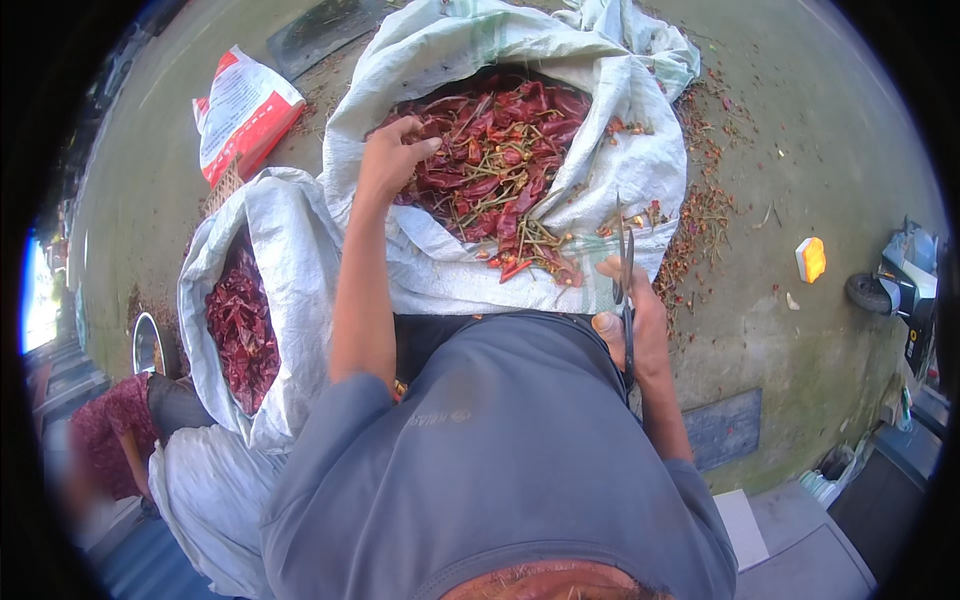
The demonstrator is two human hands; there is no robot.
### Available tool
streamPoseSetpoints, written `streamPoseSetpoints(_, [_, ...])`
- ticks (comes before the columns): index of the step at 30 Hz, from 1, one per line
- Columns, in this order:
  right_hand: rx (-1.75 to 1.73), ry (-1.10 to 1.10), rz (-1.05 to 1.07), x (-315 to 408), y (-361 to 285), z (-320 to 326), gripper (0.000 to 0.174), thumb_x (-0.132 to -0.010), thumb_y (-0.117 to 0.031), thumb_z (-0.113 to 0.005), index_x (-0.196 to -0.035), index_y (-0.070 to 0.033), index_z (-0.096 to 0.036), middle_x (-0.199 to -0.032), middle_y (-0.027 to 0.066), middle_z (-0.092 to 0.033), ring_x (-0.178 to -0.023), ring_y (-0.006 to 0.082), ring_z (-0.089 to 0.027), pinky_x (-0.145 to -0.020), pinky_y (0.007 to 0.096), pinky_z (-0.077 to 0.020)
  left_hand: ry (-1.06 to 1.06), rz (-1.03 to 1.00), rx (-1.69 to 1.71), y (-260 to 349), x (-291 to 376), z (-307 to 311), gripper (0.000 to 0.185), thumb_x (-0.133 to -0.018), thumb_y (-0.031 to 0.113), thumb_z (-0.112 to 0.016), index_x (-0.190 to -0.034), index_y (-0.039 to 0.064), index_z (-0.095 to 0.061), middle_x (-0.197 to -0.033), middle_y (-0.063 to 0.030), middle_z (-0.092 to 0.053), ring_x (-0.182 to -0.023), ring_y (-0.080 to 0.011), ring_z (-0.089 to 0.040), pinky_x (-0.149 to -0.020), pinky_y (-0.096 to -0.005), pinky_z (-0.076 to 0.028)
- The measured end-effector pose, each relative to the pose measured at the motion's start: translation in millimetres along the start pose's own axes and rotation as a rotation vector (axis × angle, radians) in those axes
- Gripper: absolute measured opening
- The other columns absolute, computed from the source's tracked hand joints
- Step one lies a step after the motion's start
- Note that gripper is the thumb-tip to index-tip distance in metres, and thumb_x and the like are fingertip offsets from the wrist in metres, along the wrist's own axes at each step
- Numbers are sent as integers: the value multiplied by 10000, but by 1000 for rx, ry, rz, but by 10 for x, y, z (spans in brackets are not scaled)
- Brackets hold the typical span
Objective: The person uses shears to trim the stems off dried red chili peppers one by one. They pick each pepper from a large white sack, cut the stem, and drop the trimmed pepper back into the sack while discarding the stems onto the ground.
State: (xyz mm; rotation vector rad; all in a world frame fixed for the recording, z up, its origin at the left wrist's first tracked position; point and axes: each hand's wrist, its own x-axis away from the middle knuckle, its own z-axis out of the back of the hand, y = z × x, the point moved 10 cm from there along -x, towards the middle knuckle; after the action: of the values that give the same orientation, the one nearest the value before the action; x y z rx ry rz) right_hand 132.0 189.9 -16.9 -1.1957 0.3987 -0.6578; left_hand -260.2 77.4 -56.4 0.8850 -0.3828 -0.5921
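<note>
A large white woven sack (450,49) lies before me with its mouth rolled wide. Dried red chilies (487,142) fill it, with cut stems (495,187) and some seeds scattered on top. At the sack's left rim, my left hand (394,157) reaches over the chilies with thumb and fingers apart; nothing shows between them. My right hand (641,326) grips a pair of dark scissors (628,300) beside the sack's near right edge. Their blades point away from me and stand slightly apart. More stems and chili bits lie on the near rim, close to the scissors.
On my left stands a smaller white sack (300,270) of dark red chilies (240,330). Beyond it are a red-and-white bag (244,112) and a metal bowl (148,345). A person (112,442) is at lower left. Chili debris (705,202) litters the concrete floor (757,315).
</note>
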Motion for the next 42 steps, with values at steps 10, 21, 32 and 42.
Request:
streamPoseSetpoints(10, [121,-87,71,-51,-94,-214,967,-789,-742,-737,-1337,36,-568,-1144,217,-669,-1066,365,-666,-969,414,-505,-147,36,924,392,489,-55,149,-982,242,-668,-1009,103,-625,-797,-35,-651,-655,-90,-593,-483,-197,-353])
streamPoseSetpoints(21, [69,-121,6,84,115,-303,918,-826,-688,-743,-1344,47,-558,-1193,207,-696,-1122,342,-681,-992,402,-506,542,13,306,-44,1296,1749,245,-974,280,-700,-993,38,-734,-769,-41,-690,-685,-117,-628,-608,-254,-479])
streamPoseSetpoints(32, [120,-146,46,-7,53,-379,845,-842,-641,-757,-1312,40,-583,-1164,203,-689,-1099,357,-671,-984,417,-502,818,-51,-1119,122,1772,2220,340,-901,269,-750,-1132,24,-698,-1107,-144,-710,-1019,-358,-667,-887,-479,-526])
streamPoseSetpoints(42, [630,46,383,51,-242,-249,702,-767,-486,-843,-1234,-9,-626,-1041,187,-634,-998,393,-623,-876,478,-513,217,-337,-648,291,-130,42,270,-902,244,-720,-1079,43,-683,-1075,-178,-686,-1028,-389,-654,-876,-484,-527])
